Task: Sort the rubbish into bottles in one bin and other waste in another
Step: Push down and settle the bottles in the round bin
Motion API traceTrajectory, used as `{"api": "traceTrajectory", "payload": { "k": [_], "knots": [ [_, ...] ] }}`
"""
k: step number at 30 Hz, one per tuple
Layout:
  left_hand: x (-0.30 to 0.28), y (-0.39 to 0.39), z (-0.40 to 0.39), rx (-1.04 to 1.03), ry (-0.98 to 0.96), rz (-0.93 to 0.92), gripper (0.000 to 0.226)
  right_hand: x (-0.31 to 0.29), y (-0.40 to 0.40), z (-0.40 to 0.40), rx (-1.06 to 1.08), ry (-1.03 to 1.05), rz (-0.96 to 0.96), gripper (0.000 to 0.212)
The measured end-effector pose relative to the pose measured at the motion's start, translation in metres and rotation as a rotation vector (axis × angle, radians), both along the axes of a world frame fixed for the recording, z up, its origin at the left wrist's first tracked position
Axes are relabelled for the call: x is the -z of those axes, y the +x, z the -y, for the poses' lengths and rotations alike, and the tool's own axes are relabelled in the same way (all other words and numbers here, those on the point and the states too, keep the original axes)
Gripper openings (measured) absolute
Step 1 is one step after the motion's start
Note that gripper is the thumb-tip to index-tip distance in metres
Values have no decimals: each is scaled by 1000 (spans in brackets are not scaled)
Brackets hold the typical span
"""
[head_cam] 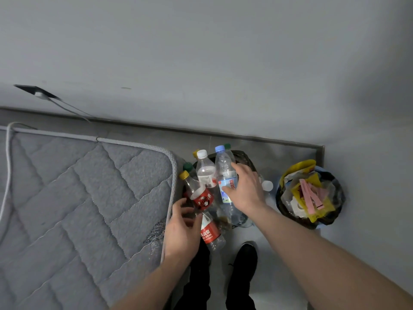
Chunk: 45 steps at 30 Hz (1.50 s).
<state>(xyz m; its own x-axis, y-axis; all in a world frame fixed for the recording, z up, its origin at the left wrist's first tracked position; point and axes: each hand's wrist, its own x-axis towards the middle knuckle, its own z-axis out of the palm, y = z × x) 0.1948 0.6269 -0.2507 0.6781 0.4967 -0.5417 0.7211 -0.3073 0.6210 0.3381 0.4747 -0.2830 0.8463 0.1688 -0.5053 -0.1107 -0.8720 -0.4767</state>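
Two bottles gripped: blue-capped water bottle (225, 175) by right hand (245, 189), yellow-capped cola bottle (197, 193) by left hand (183, 227), over bottle bin (244, 159).

both bare forearms reach forward and down, the left hand (182, 229) with fingers curled, the right hand (247, 189) spread.

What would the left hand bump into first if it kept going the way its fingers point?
Probably the red-label bottle: the left hand points up at its base, already touching or nearly so.
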Motion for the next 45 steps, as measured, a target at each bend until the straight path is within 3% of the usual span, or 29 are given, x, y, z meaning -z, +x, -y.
{"api": "traceTrajectory", "payload": {
  "k": [2, 4, 6, 7, 9, 11, 14, 18, 20, 23, 25, 30, 37, 45],
  "knots": [
    [10, -22, 11, -50, -14, -66, 57, 4, -10, 5, -28, -2, 5, 82],
    [25, -39, 21, -138, -45, -256, 85, 9, -18, 8, -20, -3, -17, 87],
    [41, -43, 29, -252, -251, -403, 114, 15, -27, 9, 42, 9, -77, 92],
    [50, -41, 32, -323, -388, -382, 114, 18, -31, 8, 76, 24, -100, 93],
    [71, -31, 34, -380, -564, -331, 93, 27, -38, 6, 126, 47, -109, 93],
    [91, -23, 32, -290, -539, -299, 69, 36, -40, 3, 133, 47, -80, 95],
    [107, -25, 31, -176, -456, -260, 69, 46, -39, 5, 157, 46, -38, 93],
    [103, -31, 28, -173, -308, -155, 56, 47, -48, 9, 204, 80, -47, 82],
    [101, -29, 23, -136, -275, -132, 66, 47, -52, 11, 222, 80, -56, 76],
    [97, -26, 20, -84, -196, -87, 104, 46, -56, 12, 224, 85, -81, 75],
    [89, -21, 23, -43, -138, -67, 117, 46, -55, 13, 241, 94, -99, 75],
    [83, -6, 24, -12, -61, 1, 117, 45, -52, 15, 244, 93, -75, 75],
    [102, 21, 8, 131, -60, 25, 101, 42, -50, 15, 261, 97, -31, 93],
    [109, 27, 23, -80, -84, 29, 93, 44, -47, 14, 334, 69, 1, 97]
  ]
}}
